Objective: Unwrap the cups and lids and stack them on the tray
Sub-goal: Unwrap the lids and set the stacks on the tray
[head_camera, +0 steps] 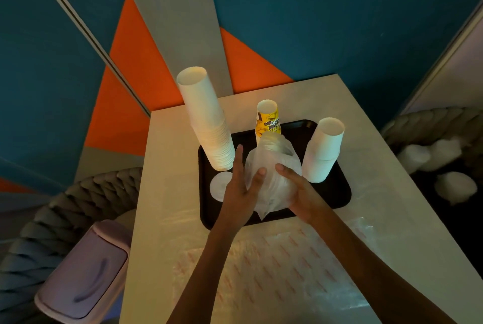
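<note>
- Clear plastic, crumpled, wraps the bundle (271, 167) held upright between both hands above the black tray (337, 193); what is inside the wrap cannot be made out.
- Left hand (239, 190): thumb laid across the front of the wrap, plastic edge caught between thumb and fingers, index finger straight and pointing away from the body.
- Right hand (302, 193): clamped round the bundle's lower right side, thumb on top of the plastic; its other fingers are hidden behind the wrap.
- Just left of the left hand: a flat white round lid (218, 186) on the tray, its right edge hidden by the hand.
- Beyond the left hand's fingertips: a tall stack of white paper cups (206, 120), mouths down, leaning left.
- Straight past the bundle: a yellow printed cup stack (268, 120), also upside down.
- Just right of the right hand: a shorter stack of white cups (324, 151), mouths down, on the tray.
- Under the forearms, nearer the body than the hands: empty plastic wrappers (274, 271) with red print, flat on the pale table (170, 167).
- Well left of the left forearm, below table level: a bin with a lilac swing lid (83, 266), beside a grey woven chair (52, 208).
</note>
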Available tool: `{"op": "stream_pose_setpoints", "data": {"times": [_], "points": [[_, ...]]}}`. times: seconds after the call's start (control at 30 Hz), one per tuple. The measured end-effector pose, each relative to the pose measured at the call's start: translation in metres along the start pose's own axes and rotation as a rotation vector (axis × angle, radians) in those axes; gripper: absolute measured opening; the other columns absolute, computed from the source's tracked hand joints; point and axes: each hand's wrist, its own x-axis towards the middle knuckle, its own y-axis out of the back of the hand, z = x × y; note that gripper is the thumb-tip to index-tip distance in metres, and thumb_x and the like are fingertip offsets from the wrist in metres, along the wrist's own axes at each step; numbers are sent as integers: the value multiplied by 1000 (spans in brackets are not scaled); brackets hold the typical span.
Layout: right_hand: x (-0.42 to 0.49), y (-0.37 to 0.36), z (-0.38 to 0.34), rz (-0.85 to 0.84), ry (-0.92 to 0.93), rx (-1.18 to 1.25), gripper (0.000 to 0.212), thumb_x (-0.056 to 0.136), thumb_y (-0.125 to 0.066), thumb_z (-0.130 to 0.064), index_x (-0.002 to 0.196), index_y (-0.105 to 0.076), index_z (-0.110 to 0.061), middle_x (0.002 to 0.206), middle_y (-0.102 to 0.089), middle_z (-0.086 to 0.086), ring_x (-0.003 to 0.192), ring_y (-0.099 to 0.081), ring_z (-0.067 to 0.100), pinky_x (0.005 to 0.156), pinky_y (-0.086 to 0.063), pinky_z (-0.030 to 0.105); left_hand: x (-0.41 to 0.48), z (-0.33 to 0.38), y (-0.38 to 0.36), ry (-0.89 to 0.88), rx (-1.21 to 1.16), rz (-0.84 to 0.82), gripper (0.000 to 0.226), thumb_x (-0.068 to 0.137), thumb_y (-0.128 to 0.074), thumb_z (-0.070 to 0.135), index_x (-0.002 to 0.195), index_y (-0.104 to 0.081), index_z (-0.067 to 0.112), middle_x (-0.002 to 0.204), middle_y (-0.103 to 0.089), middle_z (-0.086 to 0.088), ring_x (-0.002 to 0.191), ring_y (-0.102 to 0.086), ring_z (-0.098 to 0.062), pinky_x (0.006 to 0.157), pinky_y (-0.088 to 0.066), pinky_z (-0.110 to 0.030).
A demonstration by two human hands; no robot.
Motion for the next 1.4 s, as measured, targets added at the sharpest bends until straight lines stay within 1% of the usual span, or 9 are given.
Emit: {"op": "stream_pose_setpoints", "data": {"times": [0.1, 0.27, 0.37, 0.47, 0.73, 0.93, 1.07, 1.23, 1.4], "points": [[-4, -2, -2, 6, -7, 36, 110, 32, -93, -48, 127, -45, -21, 113, -64, 11, 101, -65, 24, 73, -57, 37, -2, -6, 1, -98, 94, 26, 52, 96, -39, 40, 140, -11, 41, 139, -48, -10, 114, -58, -16, 97, -50, -38], [-12, -5, -8, -7, 17, 60, 94, 45, -88, -45, 125, -45, -21, 98, -72, 5, 93, -69, 21, 70, -58, 35, 1, -13, 4, -239, 348, 219, 48, 96, -49, 6, 133, -32, 32, 100, -62, -6, 78, -61, -10, 71, -48, -9], [-16, -8, -11, -48, 38, 58, 101, 25, -92, -50, 112, -49, -23, 88, -75, 1, 85, -72, 16, 66, -58, 33, 1, -10, 5, -287, 373, 298, 24, 92, -54, 2, 116, -52, 6, 99, -63, -9, 81, -60, -13, 71, -50, -15], [-18, -8, -15, -41, 45, 69, 101, 23, -92, -50, 111, -50, -24, 85, -75, 0, 83, -72, 16, 65, -58, 33, 5, -13, 5, -340, 381, 318, 11, 89, -56, 3, 100, -58, 3, 89, -61, -6, 74, -58, -13, 68, -45, -14], [-21, -11, -17, -104, 83, 79, 93, 39, -91, -47, 117, -50, -17, 93, -73, 5, 89, -70, 20, 68, -57, 34, -5, 10, -4, -88, 138, 62, 64, 72, -52, 70, 121, -43, 29, 118, -56, 5, 105, -59, -11, 80, -55, -23], [-18, -13, -19, -29, 50, 12, 108, 32, -91, -52, 125, -48, -16, 100, -71, 8, 95, -69, 22, 73, -58, 36, -2, 14, -9, -53, 270, 125, 59, 79, -70, 42, 127, -47, 18, 118, -52, 8, 106, -49, -5, 71, -34, 1], [-19, -13, -21, -32, 33, 47, 88, 45, -79, -36, 125, -47, -14, 99, -69, 10, 101, -62, 28, 78, -57, 39, -1, 15, -5, -35, 121, 69, 50, 80, -70, 31, 123, -49, 15, 122, -55, 1, 112, -54, -13, 76, -45, -7], [-26, -15, -25, -134, 77, 94, 91, 33, -91, -39, 112, -53, -14, 87, -73, 7, 85, -71, 21, 66, -58, 34, -3, 17, -4, -8, 6, 22, 65, 68, -67, 47, 121, -52, 14, 122, -58, -4, 113, -57, -17, 88, -53, -27], [-29, -18, -25, -149, 100, 96, 93, 29, -92, -42, 108, -52, -14, 82, -73, 5, 79, -71, 18, 66, -59, 34, -5, 18, -5, -6, -37, -6, 61, 72, -65, 45, 120, -54, 9, 117, -61, -6, 105, -62, -16, 68, -54, -17]]}}
